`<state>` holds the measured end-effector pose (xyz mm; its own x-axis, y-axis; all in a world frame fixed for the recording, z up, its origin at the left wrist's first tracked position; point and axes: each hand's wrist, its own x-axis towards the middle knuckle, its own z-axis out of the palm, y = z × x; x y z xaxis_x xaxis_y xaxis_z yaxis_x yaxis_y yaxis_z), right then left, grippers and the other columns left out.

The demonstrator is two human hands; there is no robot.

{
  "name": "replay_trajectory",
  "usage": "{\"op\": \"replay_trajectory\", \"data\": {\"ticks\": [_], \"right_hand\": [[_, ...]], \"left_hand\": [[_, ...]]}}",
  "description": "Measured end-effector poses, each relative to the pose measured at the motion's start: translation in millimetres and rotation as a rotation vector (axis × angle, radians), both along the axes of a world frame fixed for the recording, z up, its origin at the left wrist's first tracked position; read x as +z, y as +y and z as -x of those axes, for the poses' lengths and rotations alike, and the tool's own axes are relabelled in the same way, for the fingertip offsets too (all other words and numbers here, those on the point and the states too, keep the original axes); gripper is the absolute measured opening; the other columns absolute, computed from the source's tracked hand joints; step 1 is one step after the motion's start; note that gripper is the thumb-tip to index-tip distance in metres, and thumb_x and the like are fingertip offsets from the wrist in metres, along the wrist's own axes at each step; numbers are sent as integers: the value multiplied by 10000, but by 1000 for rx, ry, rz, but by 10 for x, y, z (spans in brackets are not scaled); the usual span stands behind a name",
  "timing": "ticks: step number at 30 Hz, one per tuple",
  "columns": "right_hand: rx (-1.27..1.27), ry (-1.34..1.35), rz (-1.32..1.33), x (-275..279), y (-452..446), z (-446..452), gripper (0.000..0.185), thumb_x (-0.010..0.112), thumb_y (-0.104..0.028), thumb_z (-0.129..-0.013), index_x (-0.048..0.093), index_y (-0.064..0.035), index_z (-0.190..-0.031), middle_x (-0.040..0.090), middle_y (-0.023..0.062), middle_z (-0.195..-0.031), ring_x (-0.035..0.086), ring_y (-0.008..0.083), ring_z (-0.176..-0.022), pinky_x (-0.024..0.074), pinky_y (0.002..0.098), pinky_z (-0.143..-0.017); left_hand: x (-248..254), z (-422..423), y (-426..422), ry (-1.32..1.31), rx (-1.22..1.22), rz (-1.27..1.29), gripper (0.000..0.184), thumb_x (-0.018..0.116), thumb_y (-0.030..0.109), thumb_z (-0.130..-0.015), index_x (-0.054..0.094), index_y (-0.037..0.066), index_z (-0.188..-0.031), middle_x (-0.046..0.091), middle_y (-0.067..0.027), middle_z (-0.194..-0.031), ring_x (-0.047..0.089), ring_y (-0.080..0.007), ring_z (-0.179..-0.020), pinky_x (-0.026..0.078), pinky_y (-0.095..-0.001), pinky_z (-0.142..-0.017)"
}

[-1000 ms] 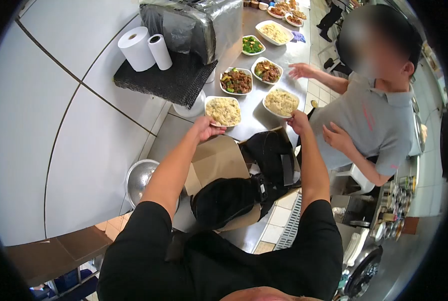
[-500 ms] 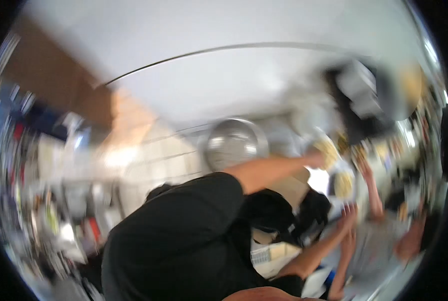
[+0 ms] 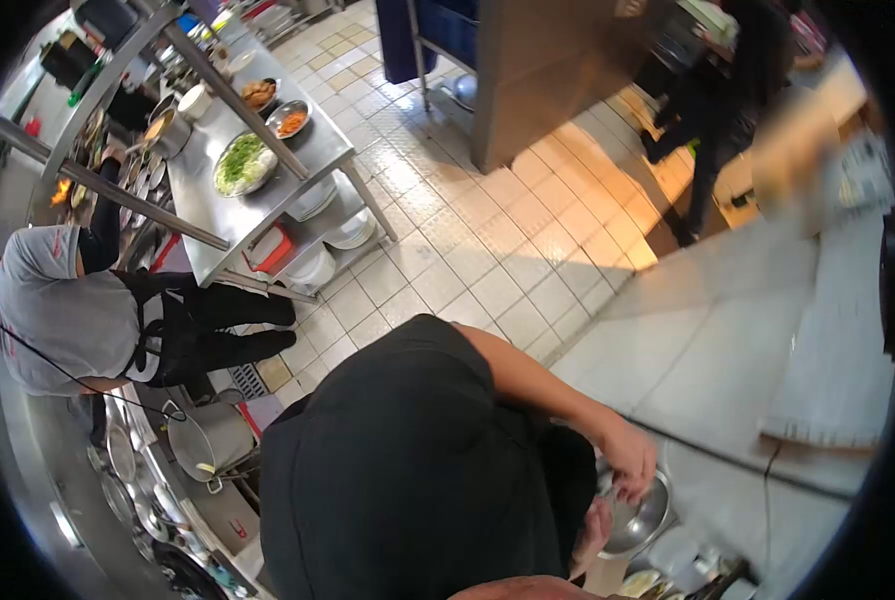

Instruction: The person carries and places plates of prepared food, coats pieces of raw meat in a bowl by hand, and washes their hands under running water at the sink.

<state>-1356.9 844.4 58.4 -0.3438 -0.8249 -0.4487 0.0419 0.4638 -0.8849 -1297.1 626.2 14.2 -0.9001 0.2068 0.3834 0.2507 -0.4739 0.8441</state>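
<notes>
My left hand [image 3: 629, 460] reaches down over a shiny metal bowl [image 3: 649, 525], its fingers bent and drawn together. Whatever may be between those fingertips is too small to make out. Close below it, my right hand [image 3: 593, 532] is at the near side of the bowl, partly hidden by my dark-clothed body. Its visible fingers are curled and close together, and I cannot see what they hold, if anything. Some small pale pieces [image 3: 642, 583] lie below the bowl at the frame's lower edge.
A steel worktable [image 3: 192, 195] carries a tray of chopped greens [image 3: 245, 165] and a bowl of orange pieces [image 3: 291, 122]. A co-worker in grey [image 3: 62, 310] stands by the stove. A large pot [image 3: 207, 440] sits at lower left. Another person [image 3: 727, 110] is at upper right.
My view has swung round, bringing the worktable and kitchen floor into sight. My hands, wide apart before with the left at pale food, are now close together at the metal bowl.
</notes>
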Motion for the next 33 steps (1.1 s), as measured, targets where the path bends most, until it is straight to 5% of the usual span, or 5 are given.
{"op": "replay_trajectory", "data": {"ticks": [8, 12, 16, 21, 33], "right_hand": [[362, 173, -276, -2095, -2368, -10, 263, 515, -197, -921, 628, 41, -923, 641, 94, -844, 591, 167, -738, 462, 251, -701], [240, -151, -618, -2950, -2803, 143, 281, 546, -249, -902, 633, 7, -829, 631, 85, -708, 578, 164, -577, 454, 279, -530], [500, 107, -641, -2947, -3612, -278, 201, 554, -168, -825, 615, -5, -724, 595, 86, -624, 561, 168, -536, 441, 290, -491], [615, 305, -571, -3844, -5132, -423, 166, 578, -126, -755, 635, -9, -651, 568, 68, -578, 521, 124, -518, 382, 294, -458], [1248, 285, -269, -4483, -8832, -3743, 249, 574, -150, -795, 678, -16, -978, 678, 160, -910, 645, 249, -848, 489, 318, -769]], "left_hand": [[-2422, -2390, -2095, -550, 1026, -74, 436, 362, 295, -932, 645, 6, -769, 656, -121, -787, 618, -222, -786, 468, -348, -775], [-4138, -3887, -1342, -1145, 525, 355, 561, 351, 554, -921, 573, 94, -1153, 559, -129, -1196, 512, -313, -1112, 393, -465, -947], [-4101, -5040, -483, -1708, 145, -691, 410, 527, 491, -845, 635, 170, -1077, 555, 3, -1199, 507, -174, -1069, 485, -437, -807], [-3937, -5262, -733, -1761, 593, 234, 438, 593, 443, -775, 671, 23, -870, 652, -185, -799, 645, -319, -790, 469, -495, -671], [-3539, -5158, -4253, -1744, 1650, -445, 269, 554, 198, -810, 674, 39, -990, 664, -181, -874, 611, -349, -919, 469, -365, -853]]}}
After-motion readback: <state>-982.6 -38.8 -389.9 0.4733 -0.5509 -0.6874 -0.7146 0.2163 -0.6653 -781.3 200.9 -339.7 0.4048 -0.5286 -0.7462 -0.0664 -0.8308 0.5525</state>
